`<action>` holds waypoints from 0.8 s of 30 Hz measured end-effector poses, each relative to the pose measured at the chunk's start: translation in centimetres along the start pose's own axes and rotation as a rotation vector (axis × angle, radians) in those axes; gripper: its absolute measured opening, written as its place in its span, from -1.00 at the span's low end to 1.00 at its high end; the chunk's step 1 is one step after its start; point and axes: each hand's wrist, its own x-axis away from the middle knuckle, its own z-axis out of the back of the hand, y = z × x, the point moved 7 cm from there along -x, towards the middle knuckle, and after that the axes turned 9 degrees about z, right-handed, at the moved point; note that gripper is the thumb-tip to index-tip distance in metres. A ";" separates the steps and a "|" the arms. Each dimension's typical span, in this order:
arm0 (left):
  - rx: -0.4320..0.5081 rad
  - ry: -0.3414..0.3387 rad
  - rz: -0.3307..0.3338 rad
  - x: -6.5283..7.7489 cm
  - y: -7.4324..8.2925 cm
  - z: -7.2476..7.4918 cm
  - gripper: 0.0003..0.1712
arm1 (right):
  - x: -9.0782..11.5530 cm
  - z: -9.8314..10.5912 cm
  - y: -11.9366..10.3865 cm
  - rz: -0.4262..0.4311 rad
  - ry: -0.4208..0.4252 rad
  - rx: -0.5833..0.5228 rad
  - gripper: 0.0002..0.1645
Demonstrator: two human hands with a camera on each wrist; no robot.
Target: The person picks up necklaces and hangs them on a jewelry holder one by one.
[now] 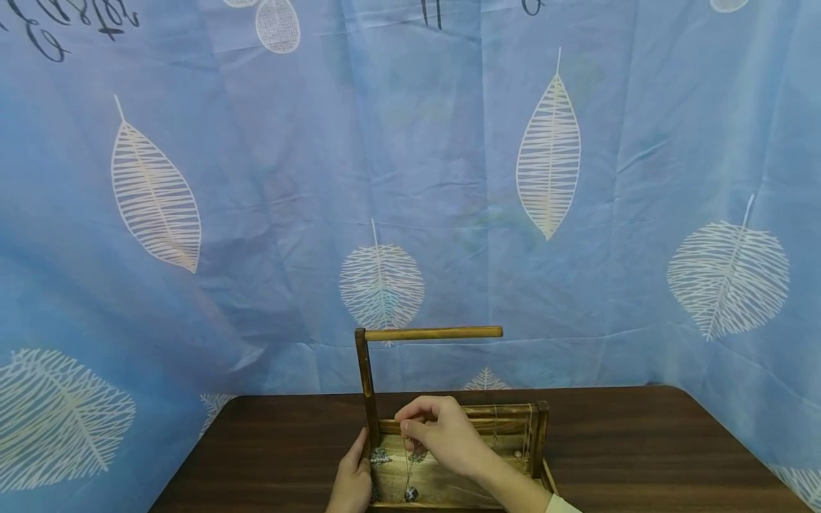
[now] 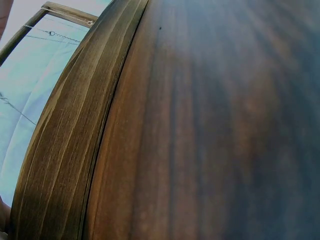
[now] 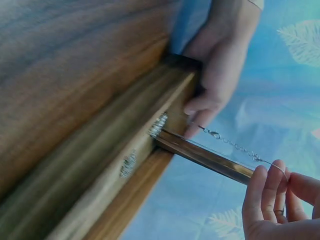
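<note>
One thin necklace (image 3: 234,145) hangs pinched in the right grip (image 1: 445,438), its pendant (image 1: 410,493) dangling; the left grip (image 1: 351,479), straight-fingered, touches the wooden stand (image 1: 450,486).

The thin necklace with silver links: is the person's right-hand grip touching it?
Touching. The right wrist view shows the right-hand grip pinching the thin necklace with silver links between thumb and fingers.
</note>
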 end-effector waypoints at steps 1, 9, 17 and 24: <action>-0.003 0.001 -0.002 0.0 0.0 0.0 -0.36 | -0.1 0.1 -0.3 -0.005 0.003 -0.007 -0.83; -0.025 0.002 0.025 0.0 -0.1 0.0 -0.35 | -0.8 1.0 -2.4 -0.023 0.029 -0.022 -0.79; -0.031 -0.036 0.068 -0.6 -0.6 -0.2 -0.34 | -1.7 1.7 -3.6 -0.005 0.051 0.015 -0.78; -0.034 -0.049 0.056 -0.7 -0.6 -0.1 -0.33 | -2.4 1.9 -5.0 0.026 0.039 0.013 -0.76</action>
